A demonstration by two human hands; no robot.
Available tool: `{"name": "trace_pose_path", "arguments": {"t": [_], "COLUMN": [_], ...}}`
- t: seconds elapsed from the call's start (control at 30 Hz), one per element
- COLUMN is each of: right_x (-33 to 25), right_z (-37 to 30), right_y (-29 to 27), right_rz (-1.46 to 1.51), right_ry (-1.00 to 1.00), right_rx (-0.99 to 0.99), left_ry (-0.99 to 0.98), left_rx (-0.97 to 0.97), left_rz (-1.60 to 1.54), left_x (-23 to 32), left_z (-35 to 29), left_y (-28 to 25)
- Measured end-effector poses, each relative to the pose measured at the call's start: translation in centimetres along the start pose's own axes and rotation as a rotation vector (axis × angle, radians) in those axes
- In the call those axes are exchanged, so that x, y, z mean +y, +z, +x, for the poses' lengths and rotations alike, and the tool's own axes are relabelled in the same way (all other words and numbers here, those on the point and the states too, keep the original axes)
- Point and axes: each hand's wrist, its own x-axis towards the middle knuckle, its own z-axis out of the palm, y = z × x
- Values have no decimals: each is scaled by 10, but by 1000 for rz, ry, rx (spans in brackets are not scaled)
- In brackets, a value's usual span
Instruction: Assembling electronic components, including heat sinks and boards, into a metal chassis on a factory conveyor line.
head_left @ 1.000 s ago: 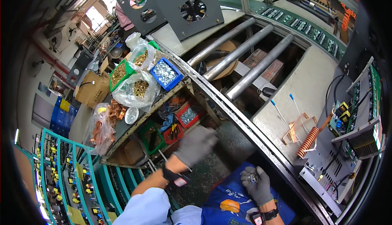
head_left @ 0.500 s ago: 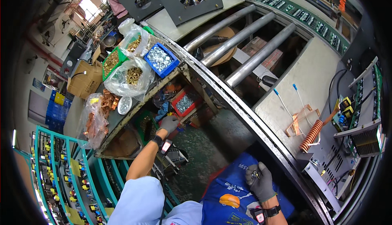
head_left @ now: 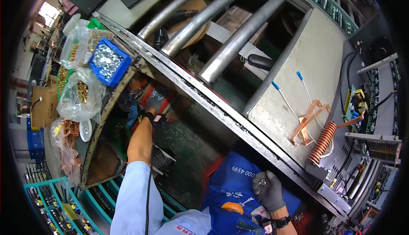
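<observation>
My left hand (head_left: 154, 103), in a grey glove, reaches into a red bin (head_left: 147, 95) of small metal parts under the bench on the left. Its fingers blend into the dark bin, so I cannot make out whether they grip anything. Closed at my lap, over the blue apron (head_left: 232, 184), is my gloved right hand (head_left: 270, 194). Several small screws (head_left: 263, 183) lie held in its curled fingers.
Bags of brass fasteners (head_left: 82, 92) and a blue bin (head_left: 110, 62) of metal parts stand on the left bench. Steel rollers (head_left: 238, 39) span the conveyor frame. A copper coil (head_left: 324, 143) sits at an open grey cabinet on the right. Teal racks (head_left: 55, 196) hold circuit boards at lower left.
My left hand has gone farther forward, down into the red bin. My right hand stays at my lap with the screws. The whole view has shifted and turned.
</observation>
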Motion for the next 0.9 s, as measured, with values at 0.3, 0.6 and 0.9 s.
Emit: {"name": "trace_pose_path", "arguments": {"t": [0.3, 0.6, 0.9], "right_x": [3, 0, 8], "right_z": [23, 22, 14], "right_y": [6, 15, 23], "right_rz": [-50, -75, -72], "right_ry": [63, 22, -14], "right_rx": [71, -90, -109], "left_ry": [-13, 414, -489], "left_rx": [-1, 89, -73], "left_rz": [28, 354, -2097], "left_x": [-39, -82, -56], "left_z": [60, 31, -32], "left_y": [49, 32, 7]}}
